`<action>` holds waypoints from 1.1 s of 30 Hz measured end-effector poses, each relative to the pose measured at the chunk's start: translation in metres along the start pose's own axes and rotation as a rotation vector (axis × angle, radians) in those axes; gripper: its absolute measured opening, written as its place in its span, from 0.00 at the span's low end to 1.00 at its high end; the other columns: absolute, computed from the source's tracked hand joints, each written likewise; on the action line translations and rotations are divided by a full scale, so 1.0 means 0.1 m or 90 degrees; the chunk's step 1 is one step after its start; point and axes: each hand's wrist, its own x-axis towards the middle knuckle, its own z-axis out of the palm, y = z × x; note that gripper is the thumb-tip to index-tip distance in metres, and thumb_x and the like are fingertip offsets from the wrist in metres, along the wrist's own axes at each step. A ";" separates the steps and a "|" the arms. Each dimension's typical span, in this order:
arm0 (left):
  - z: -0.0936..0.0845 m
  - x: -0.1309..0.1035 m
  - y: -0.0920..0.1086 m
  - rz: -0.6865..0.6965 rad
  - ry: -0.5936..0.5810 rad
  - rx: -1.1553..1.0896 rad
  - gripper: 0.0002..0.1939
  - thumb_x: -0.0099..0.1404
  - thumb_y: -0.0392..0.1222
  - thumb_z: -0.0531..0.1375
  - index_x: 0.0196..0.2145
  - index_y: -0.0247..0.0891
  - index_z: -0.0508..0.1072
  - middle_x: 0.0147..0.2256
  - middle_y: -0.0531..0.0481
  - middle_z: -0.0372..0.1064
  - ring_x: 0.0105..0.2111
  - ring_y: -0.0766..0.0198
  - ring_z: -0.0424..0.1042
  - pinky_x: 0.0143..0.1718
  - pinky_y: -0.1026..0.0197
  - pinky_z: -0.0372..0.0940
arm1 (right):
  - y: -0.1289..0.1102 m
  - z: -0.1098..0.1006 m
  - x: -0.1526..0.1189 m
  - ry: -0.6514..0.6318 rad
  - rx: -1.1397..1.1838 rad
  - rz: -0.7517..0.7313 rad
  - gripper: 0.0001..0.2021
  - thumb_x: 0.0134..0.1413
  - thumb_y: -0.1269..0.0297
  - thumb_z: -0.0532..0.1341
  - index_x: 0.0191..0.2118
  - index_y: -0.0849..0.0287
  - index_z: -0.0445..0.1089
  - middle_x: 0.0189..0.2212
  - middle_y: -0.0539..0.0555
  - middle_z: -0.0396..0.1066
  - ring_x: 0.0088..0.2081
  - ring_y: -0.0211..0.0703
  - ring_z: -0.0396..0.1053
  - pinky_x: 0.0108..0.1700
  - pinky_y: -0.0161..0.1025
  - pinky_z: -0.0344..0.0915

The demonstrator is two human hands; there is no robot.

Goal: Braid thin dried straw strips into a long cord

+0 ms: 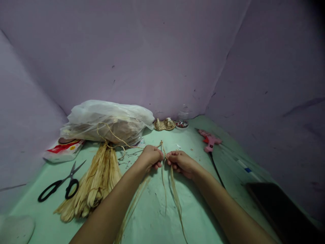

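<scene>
A flat, dark rectangular slab [284, 211] lies nearest, along the right edge of the pale-green desk [152, 220]. Loose ends of thin straw-coloured fibre strands [176, 194] trail nearward between the forearms. Black-handled scissors [71, 171] and a tan dried-fibre bundle [103, 169] bound the left. Mid-desk, the left hand [153, 156] and right hand [181, 163] pinch the strands, fingers closed; a gap separates them from the pink glue gun [210, 140] rightward. Farther, a translucent white plastic bag [111, 117] sits by the purple wall [162, 57].
</scene>
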 end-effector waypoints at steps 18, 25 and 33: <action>0.07 0.05 -0.05 0.013 0.032 0.011 0.02 0.47 0.32 0.54 0.23 0.33 0.65 0.10 0.60 0.50 0.07 0.77 0.43 0.12 0.69 0.36 | 0.03 -0.01 0.03 -0.012 -0.003 0.011 0.06 0.42 0.68 0.54 0.20 0.62 0.58 0.13 0.43 0.55 0.12 0.24 0.47 0.12 0.26 0.39; 0.05 0.09 -0.07 0.017 0.041 -0.005 0.03 0.46 0.33 0.55 0.24 0.32 0.66 0.10 0.59 0.51 0.08 0.77 0.44 0.12 0.69 0.36 | 0.02 0.00 0.01 -0.007 -0.025 0.014 0.07 0.43 0.67 0.54 0.19 0.61 0.58 0.11 0.43 0.54 0.11 0.25 0.46 0.12 0.27 0.39; 0.06 0.03 -0.02 0.025 0.044 -0.024 0.04 0.47 0.28 0.53 0.24 0.31 0.64 0.13 0.55 0.59 0.10 0.73 0.56 0.11 0.70 0.47 | 0.01 0.03 -0.01 0.024 -0.067 -0.016 0.07 0.43 0.66 0.54 0.19 0.61 0.59 0.12 0.44 0.56 0.11 0.26 0.47 0.12 0.27 0.41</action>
